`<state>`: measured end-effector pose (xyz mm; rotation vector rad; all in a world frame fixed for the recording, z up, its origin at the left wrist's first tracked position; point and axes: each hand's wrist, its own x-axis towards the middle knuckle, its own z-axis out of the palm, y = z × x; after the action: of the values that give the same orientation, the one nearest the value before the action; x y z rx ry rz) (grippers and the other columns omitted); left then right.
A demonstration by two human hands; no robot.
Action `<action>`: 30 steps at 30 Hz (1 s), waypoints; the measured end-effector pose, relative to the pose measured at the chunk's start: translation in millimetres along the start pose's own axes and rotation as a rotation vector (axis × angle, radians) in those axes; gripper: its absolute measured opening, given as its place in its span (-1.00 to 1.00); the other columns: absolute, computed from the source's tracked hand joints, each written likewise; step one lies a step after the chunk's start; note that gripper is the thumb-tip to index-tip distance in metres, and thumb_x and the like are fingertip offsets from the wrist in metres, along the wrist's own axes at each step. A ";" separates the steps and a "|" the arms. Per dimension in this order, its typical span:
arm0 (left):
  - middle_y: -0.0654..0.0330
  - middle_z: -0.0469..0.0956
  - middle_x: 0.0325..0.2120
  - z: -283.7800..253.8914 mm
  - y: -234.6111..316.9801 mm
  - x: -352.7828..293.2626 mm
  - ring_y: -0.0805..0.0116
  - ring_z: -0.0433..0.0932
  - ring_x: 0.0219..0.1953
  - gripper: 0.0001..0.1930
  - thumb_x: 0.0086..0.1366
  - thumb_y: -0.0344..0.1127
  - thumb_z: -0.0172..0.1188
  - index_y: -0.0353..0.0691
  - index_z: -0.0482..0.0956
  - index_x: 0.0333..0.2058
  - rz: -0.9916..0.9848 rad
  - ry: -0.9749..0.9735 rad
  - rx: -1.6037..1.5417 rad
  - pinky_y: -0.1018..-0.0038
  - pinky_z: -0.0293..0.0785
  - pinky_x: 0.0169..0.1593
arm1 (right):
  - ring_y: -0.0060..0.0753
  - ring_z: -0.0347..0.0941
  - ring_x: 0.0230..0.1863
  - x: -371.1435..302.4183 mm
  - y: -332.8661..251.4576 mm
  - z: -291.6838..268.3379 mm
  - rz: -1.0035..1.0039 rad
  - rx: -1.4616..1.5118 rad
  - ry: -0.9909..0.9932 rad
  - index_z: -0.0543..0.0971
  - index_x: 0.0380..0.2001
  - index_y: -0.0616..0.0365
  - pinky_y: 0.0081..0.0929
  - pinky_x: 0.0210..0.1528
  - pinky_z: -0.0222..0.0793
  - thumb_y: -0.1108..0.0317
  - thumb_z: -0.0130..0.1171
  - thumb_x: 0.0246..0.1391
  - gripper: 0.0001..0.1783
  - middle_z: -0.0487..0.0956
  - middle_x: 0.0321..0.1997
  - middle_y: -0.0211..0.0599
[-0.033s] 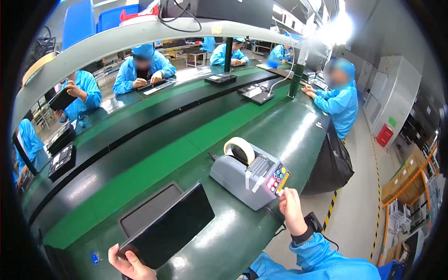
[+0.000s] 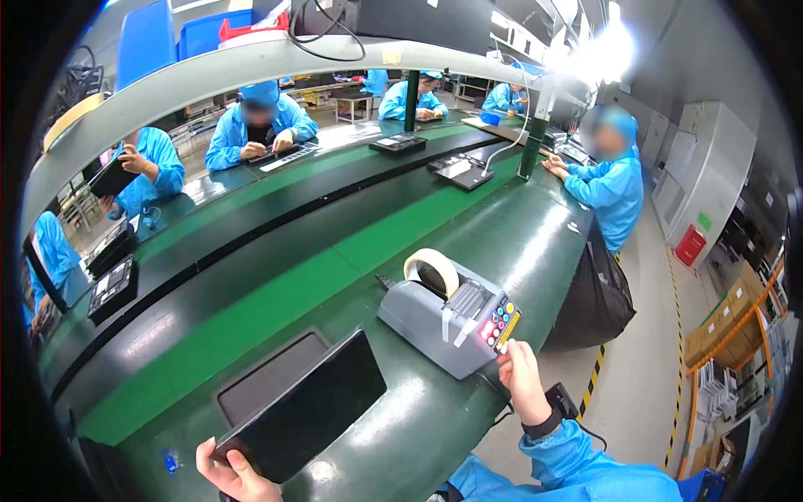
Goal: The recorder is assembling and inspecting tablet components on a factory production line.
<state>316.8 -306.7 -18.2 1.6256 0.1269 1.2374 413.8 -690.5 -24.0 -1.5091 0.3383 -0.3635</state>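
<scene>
My left hand [image 2: 238, 473] grips the lower left corner of a flat black screen panel [image 2: 314, 410], thumb on its glossy face. The panel is tilted up and partly covers a shallow black tray [image 2: 268, 376] lying behind it on the bench. At the right, a grey tape dispenser [image 2: 431, 335] stands with a cream tape roll [image 2: 433, 272] on top and coloured buttons on its side. Just beside the button panel, my right hand [image 2: 524, 381] is closed in a pinch. Something small and whitish shows at its fingertips, too small to make out.
The green bench [image 2: 401, 427] carries a dark belt strip along its length. Co-workers in blue sit along the far side and at the right end. A black bag [image 2: 594, 301] hangs at the bench's right edge. A grey shelf rail [image 2: 276, 58] crosses above.
</scene>
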 end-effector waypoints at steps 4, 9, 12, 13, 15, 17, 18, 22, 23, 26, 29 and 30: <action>0.22 0.41 -0.33 -0.7 14.3 4.6 0.46 0.37 -0.41 -0.76 0.32 -0.37 0.04 -0.25 0.34 -0.06 0.019 0.027 0.032 0.58 0.33 -0.31 | -0.68 0.27 -0.47 -1.9 -16.1 3.1 -0.129 -0.071 -0.159 0.42 -0.34 0.21 -0.66 -0.38 0.25 0.30 0.01 0.20 -0.82 0.43 -0.42 -0.46; 0.27 0.29 -0.19 -4.3 8.9 0.9 0.52 0.29 -0.33 -0.72 0.34 -0.38 -0.02 -0.23 0.25 -0.01 0.031 0.017 0.145 0.60 0.24 -0.22 | -0.66 0.28 -0.36 20.8 -94.0 2.8 -0.763 -0.244 0.067 0.39 -0.41 0.19 -0.65 -0.32 0.21 0.49 -0.03 0.15 -0.94 0.36 -0.43 -0.50; 0.27 0.31 -0.23 1.5 5.6 -0.4 0.51 0.30 -0.32 -0.72 0.31 -0.42 0.02 -0.23 0.26 -0.03 -0.067 -0.040 -0.050 0.59 0.26 -0.20 | -0.49 0.31 -0.42 -13.0 -164.8 61.0 -1.202 -0.269 -0.510 0.41 -0.44 0.14 -0.54 -0.36 0.23 0.48 0.02 0.06 -0.98 0.34 -0.47 -0.42; 0.27 0.32 -0.25 2.2 7.4 0.3 0.51 0.30 -0.32 -0.71 0.30 -0.43 0.04 -0.23 0.26 -0.02 -0.074 -0.056 -0.122 0.58 0.26 -0.20 | -0.41 0.32 -0.44 -24.8 -180.8 91.2 -1.391 -0.363 -0.758 0.41 -0.44 0.11 -0.49 -0.37 0.23 0.44 0.05 0.03 -0.97 0.34 -0.47 -0.38; 0.25 0.40 -0.31 -0.5 3.8 -1.6 0.54 0.37 -0.39 -0.69 0.25 -0.48 0.11 -0.25 0.31 -0.04 -0.045 0.005 -0.098 0.61 0.34 -0.25 | -0.30 0.35 -0.39 -53.9 -197.4 156.7 -1.606 -0.552 -1.259 0.43 -0.44 0.04 -0.42 -0.36 0.26 0.33 0.12 -0.03 -0.90 0.38 -0.42 -0.33; 0.25 0.44 -0.39 -5.5 3.8 -1.0 0.52 0.41 -0.41 -0.70 0.25 -0.44 0.13 -0.27 0.33 -0.05 -0.049 0.013 -0.113 0.59 0.37 -0.27 | -0.34 0.32 -0.46 -86.5 -192.1 205.0 -1.810 -0.676 -1.427 0.41 -0.48 0.00 -0.39 -0.41 0.24 0.26 0.17 -0.08 -0.85 0.30 -0.47 -0.35; 0.23 0.46 -0.38 -3.5 5.5 0.9 0.51 0.43 -0.41 -0.70 0.26 -0.43 0.13 -0.27 0.33 -0.06 -0.028 0.003 -0.110 0.59 0.38 -0.28 | -0.36 0.33 -0.43 -94.3 -184.2 217.3 -1.832 -0.646 -1.415 0.40 -0.49 -0.01 -0.41 -0.39 0.24 0.24 0.17 -0.08 -0.83 0.30 -0.47 -0.37; 0.20 0.51 -0.41 -5.1 5.7 1.4 0.50 0.47 -0.42 -0.71 0.27 -0.38 0.14 -0.27 0.35 -0.07 -0.021 -0.003 -0.092 0.58 0.41 -0.29 | -0.36 0.36 -0.31 -106.7 -166.4 248.3 -1.899 -0.715 -1.426 0.43 -0.46 0.03 -0.44 -0.27 0.26 0.26 0.14 -0.04 -0.86 0.37 -0.37 -0.35; 0.20 0.51 -0.42 -5.8 6.5 1.1 0.50 0.47 -0.43 -0.71 0.26 -0.38 0.14 -0.26 0.35 -0.07 -0.025 -0.015 -0.082 0.58 0.41 -0.29 | -0.37 0.36 -0.31 -106.9 -162.7 253.1 -1.934 -0.768 -1.398 0.43 -0.46 0.03 -0.45 -0.27 0.26 0.26 0.14 -0.04 -0.86 0.37 -0.37 -0.36; 0.28 0.37 -0.24 -6.6 4.6 -1.5 0.56 0.36 -0.34 -0.71 0.28 -0.45 0.08 -0.25 0.29 -0.04 -0.081 -0.072 -0.158 0.64 0.31 -0.23 | -0.38 0.34 -0.31 -107.1 -157.9 253.4 -1.880 -0.751 -1.302 0.41 -0.48 0.03 -0.45 -0.28 0.23 0.24 0.20 -0.08 -0.81 0.35 -0.36 -0.36; 0.29 0.38 -0.27 -8.1 3.5 2.0 0.57 0.36 -0.35 -0.71 0.29 -0.46 0.08 -0.25 0.29 -0.04 -0.110 -0.057 -0.145 0.64 0.30 -0.25 | -0.39 0.32 -0.38 -110.5 -143.1 251.1 -1.823 -0.685 -1.020 0.43 -0.49 0.06 -0.46 -0.36 0.20 0.21 0.25 -0.15 -0.76 0.34 -0.42 -0.37; 0.29 0.38 -0.28 -8.8 3.1 2.4 0.57 0.36 -0.36 -0.71 0.29 -0.46 0.07 -0.25 0.29 -0.04 -0.125 -0.058 -0.124 0.64 0.30 -0.26 | -0.41 0.32 -0.42 -109.9 -138.0 246.3 -1.847 -0.554 -0.891 0.46 -0.47 0.08 -0.48 -0.40 0.19 0.24 0.24 -0.17 -0.77 0.34 -0.46 -0.39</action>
<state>309.8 -300.9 -14.9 1.5211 0.1114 1.0808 418.7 -424.9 121.6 -1.9438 -1.9306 -0.9618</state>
